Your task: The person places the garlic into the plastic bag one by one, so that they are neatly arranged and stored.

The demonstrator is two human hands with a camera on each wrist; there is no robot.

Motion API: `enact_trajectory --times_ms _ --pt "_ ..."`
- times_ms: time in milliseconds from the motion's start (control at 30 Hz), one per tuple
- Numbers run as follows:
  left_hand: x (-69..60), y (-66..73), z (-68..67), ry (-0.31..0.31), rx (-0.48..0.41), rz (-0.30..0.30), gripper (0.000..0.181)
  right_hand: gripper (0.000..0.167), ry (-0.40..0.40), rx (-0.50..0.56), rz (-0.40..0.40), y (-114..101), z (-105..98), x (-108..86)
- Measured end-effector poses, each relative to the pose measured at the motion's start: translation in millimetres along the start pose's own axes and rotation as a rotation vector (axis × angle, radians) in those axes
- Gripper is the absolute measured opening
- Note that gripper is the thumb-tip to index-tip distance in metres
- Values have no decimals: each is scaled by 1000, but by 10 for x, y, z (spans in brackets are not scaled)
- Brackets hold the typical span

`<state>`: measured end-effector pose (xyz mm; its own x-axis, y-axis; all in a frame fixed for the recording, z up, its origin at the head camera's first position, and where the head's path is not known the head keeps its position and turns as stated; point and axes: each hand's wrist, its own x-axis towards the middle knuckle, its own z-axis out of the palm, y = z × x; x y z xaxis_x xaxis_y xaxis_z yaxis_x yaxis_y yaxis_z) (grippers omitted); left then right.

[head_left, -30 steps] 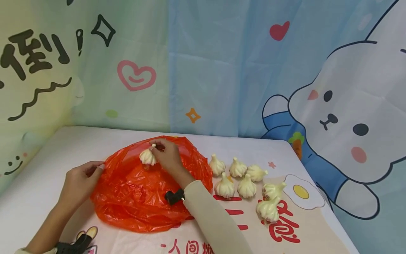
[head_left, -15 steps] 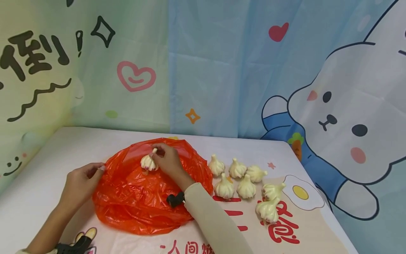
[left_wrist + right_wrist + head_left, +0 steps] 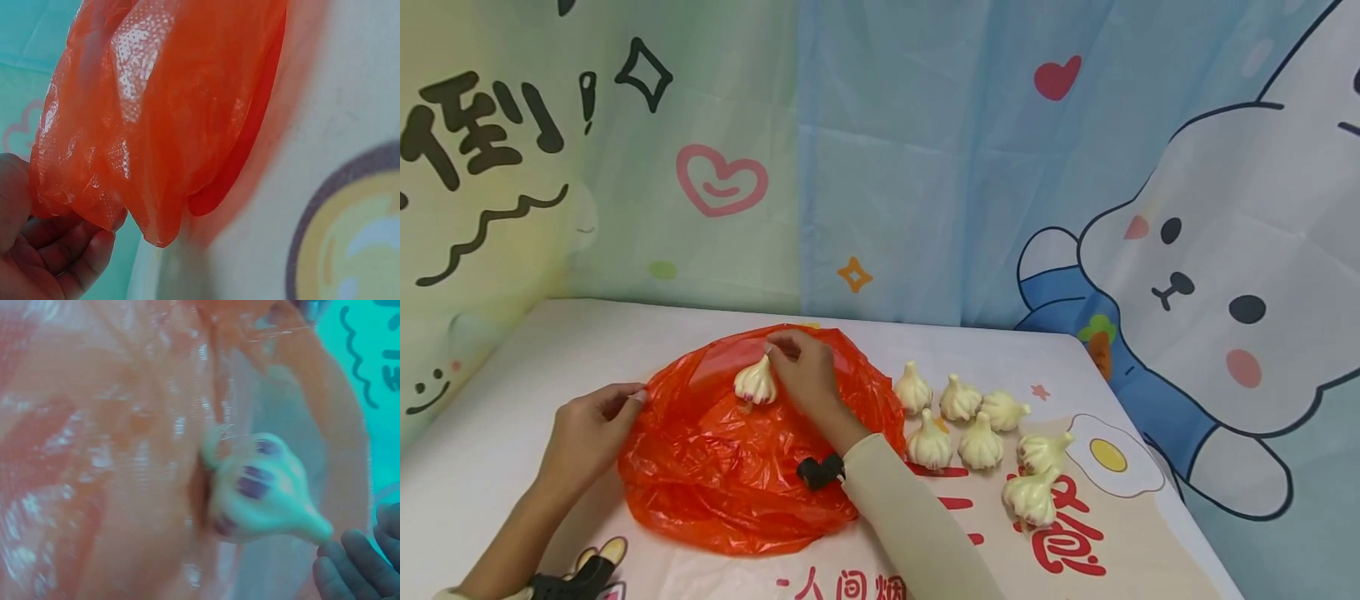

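A red plastic bag (image 3: pixel 737 475) lies spread on the table, its mouth facing the back. My left hand (image 3: pixel 591 429) pinches the bag's left edge between thumb and fingers; the left wrist view shows the film (image 3: pixel 156 125) hanging from there. At the bag's opening sits a garlic bulb (image 3: pixel 756 382), stem up. My right hand (image 3: pixel 805 371) is beside its stem. In the right wrist view the thumb stands apart from the stem of the bulb (image 3: pixel 262 494), and the fingertips are at or just beside the stem's end. Another pale bulb (image 3: pixel 212 445) shows partly behind it.
Several garlic bulbs (image 3: pixel 981 442) stand or lie on the table to the right of the bag. A printed cloth (image 3: pixel 1120 558) with red characters and a fried-egg picture covers the table. A cartoon curtain (image 3: pixel 887 167) hangs behind the table's back edge.
The right hand, which held the garlic bulb by its stem, has loosened its fingers and shifted slightly right. The bulb has moved a little right. The left hand stays at the bag's edge.
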<state>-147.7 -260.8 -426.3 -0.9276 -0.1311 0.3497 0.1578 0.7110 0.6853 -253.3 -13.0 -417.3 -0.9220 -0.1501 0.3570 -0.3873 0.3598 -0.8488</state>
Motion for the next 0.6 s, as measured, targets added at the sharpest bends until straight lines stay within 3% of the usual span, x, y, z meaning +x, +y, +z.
enact_trajectory --times_ms 267,500,600 --pt "2 4 -11 -5 -11 1 29 23 -53 46 -111 -171 -217 -94" --pt "5 2 -5 -9 -10 2 30 19 -109 76 -298 -301 -442 -254" --pt "5 0 -6 -7 6 -6 29 20 -110 89 -336 -300 -532 -345"
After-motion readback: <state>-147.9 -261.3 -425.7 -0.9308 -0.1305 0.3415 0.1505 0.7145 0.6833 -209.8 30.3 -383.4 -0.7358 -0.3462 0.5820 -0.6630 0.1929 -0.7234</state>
